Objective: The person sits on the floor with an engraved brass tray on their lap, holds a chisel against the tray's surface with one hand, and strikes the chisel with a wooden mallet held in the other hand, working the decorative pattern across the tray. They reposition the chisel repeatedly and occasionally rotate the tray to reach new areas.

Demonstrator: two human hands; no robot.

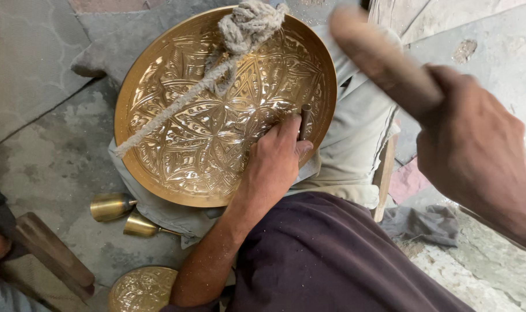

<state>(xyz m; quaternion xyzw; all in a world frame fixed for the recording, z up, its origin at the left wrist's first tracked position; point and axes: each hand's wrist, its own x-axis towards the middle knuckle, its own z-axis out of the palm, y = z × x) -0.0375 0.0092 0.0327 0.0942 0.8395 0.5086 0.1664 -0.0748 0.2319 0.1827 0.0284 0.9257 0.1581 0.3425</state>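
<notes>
Across my lap rests the large round engraved brass tray (217,115), tilted against my knees, its rim reaching from the grey trouser leg (355,138) up toward the top of the view. My left hand (274,159) sits on the tray's lower right face, fingers closed around a short dark metal punch (304,120) whose tip stands on the pattern. My right hand (476,150) is raised to the right, clamped on a blurred wooden mallet handle (384,60).

I judge the tray stiff but thin: sheet metal that rings and could dent or skid, with a smooth, slippery face. It likely wants holding by the rim or pinning from above, as the left palm does now. A frayed pale rope (217,69), knotted at the upper rim, crosses the face to the lower left. The punch looks small, hard and apt to slide, so a close grip near its tip suits it.

Down on the concrete floor (55,167) lie two small brass cone-shaped pieces (127,215) and a smaller engraved brass disc (142,289).
</notes>
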